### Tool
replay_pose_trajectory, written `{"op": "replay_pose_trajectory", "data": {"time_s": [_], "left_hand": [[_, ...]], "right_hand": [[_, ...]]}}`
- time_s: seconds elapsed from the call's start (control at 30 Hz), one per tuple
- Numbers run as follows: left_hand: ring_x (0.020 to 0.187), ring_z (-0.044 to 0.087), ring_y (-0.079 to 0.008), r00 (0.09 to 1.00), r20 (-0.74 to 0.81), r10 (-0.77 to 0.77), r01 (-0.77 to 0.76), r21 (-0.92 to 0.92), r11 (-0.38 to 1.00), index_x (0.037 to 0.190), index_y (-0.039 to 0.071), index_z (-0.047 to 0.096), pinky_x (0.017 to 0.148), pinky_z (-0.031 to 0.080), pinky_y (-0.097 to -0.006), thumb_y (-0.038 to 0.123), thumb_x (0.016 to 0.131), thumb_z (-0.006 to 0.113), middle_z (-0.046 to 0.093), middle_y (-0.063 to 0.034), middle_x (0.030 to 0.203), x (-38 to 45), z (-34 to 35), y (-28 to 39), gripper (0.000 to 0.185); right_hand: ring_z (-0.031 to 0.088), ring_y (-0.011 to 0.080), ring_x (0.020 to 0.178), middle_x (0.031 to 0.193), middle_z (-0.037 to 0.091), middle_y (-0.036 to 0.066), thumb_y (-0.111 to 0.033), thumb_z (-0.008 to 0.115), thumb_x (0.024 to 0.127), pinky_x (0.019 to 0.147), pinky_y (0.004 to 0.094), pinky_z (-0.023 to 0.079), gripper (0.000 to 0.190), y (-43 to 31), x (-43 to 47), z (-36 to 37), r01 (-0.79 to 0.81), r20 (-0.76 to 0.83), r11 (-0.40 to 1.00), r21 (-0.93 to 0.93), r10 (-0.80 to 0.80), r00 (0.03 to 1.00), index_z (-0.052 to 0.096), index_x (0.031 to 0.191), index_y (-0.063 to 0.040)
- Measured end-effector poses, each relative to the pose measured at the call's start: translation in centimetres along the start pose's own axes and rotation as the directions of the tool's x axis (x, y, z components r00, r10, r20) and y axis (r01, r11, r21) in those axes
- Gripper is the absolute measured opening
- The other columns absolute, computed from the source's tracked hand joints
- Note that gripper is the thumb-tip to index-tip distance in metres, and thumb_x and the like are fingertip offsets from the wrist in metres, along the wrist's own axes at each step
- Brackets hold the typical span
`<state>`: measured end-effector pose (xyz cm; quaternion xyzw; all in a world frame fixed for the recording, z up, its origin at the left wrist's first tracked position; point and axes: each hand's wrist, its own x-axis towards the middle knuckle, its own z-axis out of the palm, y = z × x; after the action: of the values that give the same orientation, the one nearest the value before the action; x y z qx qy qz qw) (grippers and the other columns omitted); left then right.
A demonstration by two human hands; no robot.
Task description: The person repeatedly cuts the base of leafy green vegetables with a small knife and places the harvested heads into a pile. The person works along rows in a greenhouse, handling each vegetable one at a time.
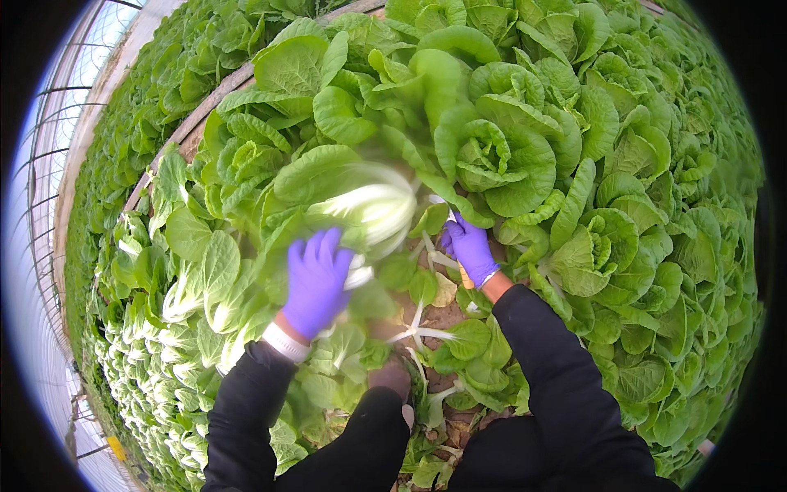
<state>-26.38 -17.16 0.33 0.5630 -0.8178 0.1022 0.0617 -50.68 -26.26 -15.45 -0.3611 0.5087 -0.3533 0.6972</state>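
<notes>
My left hand (316, 280), in a purple glove, is spread against the leaves of a leafy cabbage head (375, 212) whose pale stalks face right; motion blurs both, so whether the fingers grip it is unclear. My right hand (468, 248), also purple-gloved, is closed around a knife (466, 273) with a light wooden handle; part of the blade shows above the fingers, near the bases of standing cabbages (501, 154). Loose trimmed leaves (418, 332) lie on the soil just below the hands.
Cut heads with white bases (178, 363) lie in rows at left. Dense standing plants (639, 258) cover the right side. A wooden board edge (209, 104) runs along the upper left, and a greenhouse frame (49, 147) curves beyond. My boot (390, 375) stands among leaves.
</notes>
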Motion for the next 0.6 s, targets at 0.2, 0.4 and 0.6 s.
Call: {"op": "replay_pose_trajectory", "data": {"time_s": [0.2, 0.4, 0.6], "left_hand": [[0.109, 0.050, -0.0387, 0.975, -0.122, -0.186, 0.133, -0.354, 0.926, 0.100, 0.006, 0.053, 0.093, 0.040, -0.0480, 0.015, 0.054, 0.079, 0.052, -0.0200, 0.124, -2.8, -7.3, 4.0, 0.053], [0.112, 0.053, -0.0328, 0.946, 0.067, -0.317, 0.247, -0.781, 0.573, 0.101, 0.002, 0.054, 0.096, 0.041, -0.0399, 0.011, 0.059, 0.077, 0.053, -0.0181, 0.122, -5.8, -8.2, 7.1, 0.048], [0.118, 0.051, -0.0290, 0.876, 0.348, -0.334, 0.373, -0.928, 0.011, 0.114, -0.004, 0.055, 0.100, 0.042, -0.0391, 0.011, 0.062, 0.082, 0.047, -0.0205, 0.132, -7.9, -6.7, 7.8, 0.060]], "right_hand": [[0.056, 0.0070, 0.074, 0.100, 0.064, 0.003, -0.009, 0.061, 0.088, 0.061, 0.0205, 0.045, 0.035, -8.8, -6.2, 1.2, 0.138, 0.122, 0.976, 0.170, -0.160, 0.980, 0.054, 0.120, 0.001], [0.047, 0.0184, 0.127, 0.138, 0.049, 0.011, -0.016, 0.063, 0.083, 0.109, 0.0322, 0.035, 0.070, -14.1, -12.2, 1.6, 0.133, 0.418, 0.931, 0.340, -0.276, 0.865, 0.035, 0.145, 0.001], [0.036, 0.0206, 0.138, 0.155, 0.029, 0.008, -0.021, 0.072, 0.069, 0.114, 0.0336, 0.026, 0.098, -16.5, -16.1, 0.4, 0.265, 0.586, 0.923, 0.278, -0.381, 0.715, 0.022, 0.151, -0.001]]}}
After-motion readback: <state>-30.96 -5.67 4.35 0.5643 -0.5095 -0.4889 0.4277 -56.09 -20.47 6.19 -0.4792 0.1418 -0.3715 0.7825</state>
